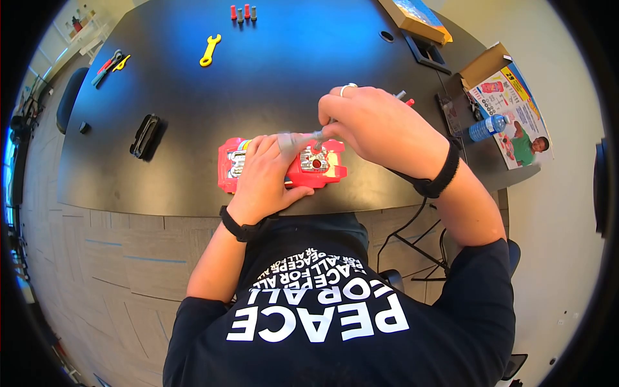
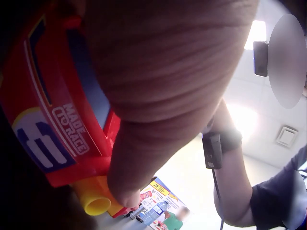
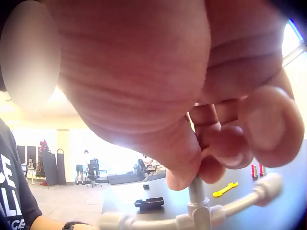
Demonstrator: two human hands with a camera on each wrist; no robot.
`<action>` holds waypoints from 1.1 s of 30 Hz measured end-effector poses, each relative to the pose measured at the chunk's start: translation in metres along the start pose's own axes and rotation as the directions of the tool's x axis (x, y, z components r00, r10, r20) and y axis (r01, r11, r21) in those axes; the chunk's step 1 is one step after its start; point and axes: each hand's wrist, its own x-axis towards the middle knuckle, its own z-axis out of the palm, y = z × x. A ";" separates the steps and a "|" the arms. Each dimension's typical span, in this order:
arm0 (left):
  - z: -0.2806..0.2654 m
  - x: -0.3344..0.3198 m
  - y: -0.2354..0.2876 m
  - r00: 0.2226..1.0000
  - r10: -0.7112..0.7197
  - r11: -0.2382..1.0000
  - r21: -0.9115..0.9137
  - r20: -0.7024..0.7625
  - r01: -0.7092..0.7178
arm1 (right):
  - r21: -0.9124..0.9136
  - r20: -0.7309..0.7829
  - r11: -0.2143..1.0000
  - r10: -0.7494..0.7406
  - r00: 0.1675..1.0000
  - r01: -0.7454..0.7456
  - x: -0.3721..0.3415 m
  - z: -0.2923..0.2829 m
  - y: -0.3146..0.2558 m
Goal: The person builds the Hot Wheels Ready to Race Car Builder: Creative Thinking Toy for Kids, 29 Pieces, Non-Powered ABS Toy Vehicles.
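A red toy car (image 1: 296,176) lies with its silver, engine-like parts facing up near the table's front edge. Across its middle rests my left hand (image 1: 263,171), gripping it with the thumb along the near side. In the left wrist view, the car's side (image 2: 53,115) shows a "MADE TO RACE" sticker and a yellow pipe (image 2: 96,202). My right hand (image 1: 383,126) pinches the stem of a grey toy cross-shaped lug wrench (image 3: 197,211) between thumb and fingers. One blurred arm of the lug wrench overlaps the back of my left hand in the head view, its lower end close over the car.
Toward the far side are a yellow toy wrench (image 1: 210,50) and several red and grey pegs (image 1: 247,13). A black plastic part (image 1: 146,137) and more toy tools (image 1: 109,66) lie to the left. On the right stand a water bottle (image 1: 488,128) and an opened toy box (image 1: 516,106).
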 end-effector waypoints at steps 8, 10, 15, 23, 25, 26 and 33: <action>0.001 0.002 -0.001 1.000 0.028 1.000 -0.008 -0.015 -0.028 | -0.163 0.163 0.945 0.310 0.936 -0.285 0.007 -0.005 -0.012; 0.001 0.002 0.000 1.000 0.026 1.000 -0.013 -0.017 -0.026 | -0.017 -0.003 0.980 0.200 0.980 -0.200 0.002 0.002 -0.007; 0.002 0.001 -0.001 1.000 0.018 0.999 -0.031 -0.003 -0.018 | 0.076 -0.041 0.989 0.126 0.991 -0.123 -0.003 0.008 -0.006; -0.002 -0.006 0.004 0.968 0.073 0.991 -0.094 -0.241 -0.098 | 0.193 -0.396 0.977 -0.005 0.918 0.089 -0.019 0.005 -0.042; 0.006 -0.009 0.005 0.950 0.087 0.821 -0.519 -0.299 -0.238 | 0.324 -0.401 0.938 0.019 0.916 0.122 -0.024 0.013 -0.050; -0.003 -0.010 0.016 0.956 0.070 0.883 -0.429 -0.284 -0.191 | 0.390 -0.345 0.911 0.009 0.938 0.135 -0.027 0.015 -0.047; 0.005 -0.038 0.004 0.979 -0.127 0.816 -0.578 -0.157 0.013 | 0.143 -0.227 0.929 0.367 0.902 -0.342 -0.056 0.008 0.074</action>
